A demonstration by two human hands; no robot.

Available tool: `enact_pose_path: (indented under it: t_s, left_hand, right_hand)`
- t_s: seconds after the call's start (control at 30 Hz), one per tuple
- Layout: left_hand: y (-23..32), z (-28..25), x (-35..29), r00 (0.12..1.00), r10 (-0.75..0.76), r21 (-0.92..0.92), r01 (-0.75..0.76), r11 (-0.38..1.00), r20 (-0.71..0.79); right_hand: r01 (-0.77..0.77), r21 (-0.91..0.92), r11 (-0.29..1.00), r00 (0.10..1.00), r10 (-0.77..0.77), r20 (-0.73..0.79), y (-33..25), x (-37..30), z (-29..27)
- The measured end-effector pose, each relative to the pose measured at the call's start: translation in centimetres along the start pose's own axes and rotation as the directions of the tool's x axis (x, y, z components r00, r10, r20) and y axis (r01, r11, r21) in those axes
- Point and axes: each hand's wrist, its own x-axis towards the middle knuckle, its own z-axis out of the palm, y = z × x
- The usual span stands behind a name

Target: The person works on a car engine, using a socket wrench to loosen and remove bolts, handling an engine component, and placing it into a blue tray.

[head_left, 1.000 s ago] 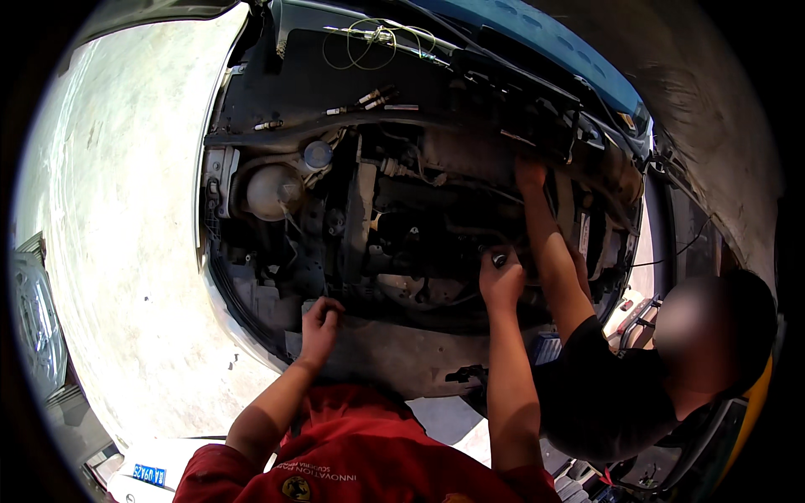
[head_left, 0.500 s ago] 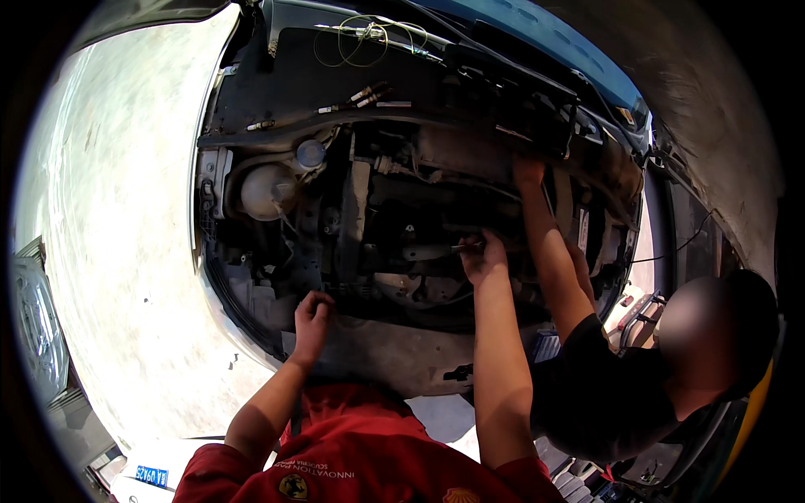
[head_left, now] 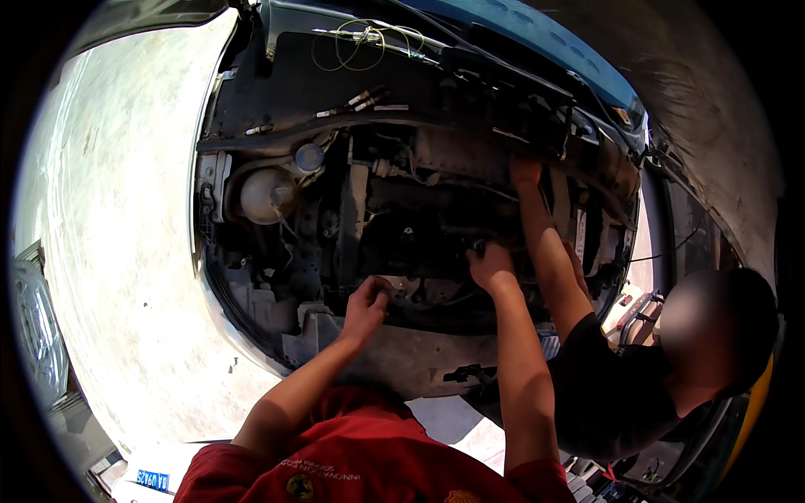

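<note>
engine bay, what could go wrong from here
The right hand and the co-worker's arm are close together, so they might bump.

The spark plugs lie loose on a dark panel and could roll away if nudged.

The thin looped wire also lies loose there, so it might snag a sleeve.

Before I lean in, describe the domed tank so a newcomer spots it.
Start at the open engine bay and look to its left end in the picture. There sits the domed tank, pale and rounded. It is much broader than its neighbour, the blue-topped container at its upper right.
</note>
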Motion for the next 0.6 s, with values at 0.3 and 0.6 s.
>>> enact_pose_path:
  t_s: [0.3,0.6]
  left_hand:
    - [7.5,15.1,9.4,0.974,0.165,0.628,-0.226,0.745,0.155]
    - [4.7,16.2,7.9,0.856,0.441,0.519,-0.515,0.683,0.269]
  right_hand:
    - [-0.048,-0.038,0.998,0.999,0.049,0.014,0.8,0.8,1.0]
    - [0.253,0.585,0.771,0.954,-0.299,-0.019,8.7,-2.7,2.3]
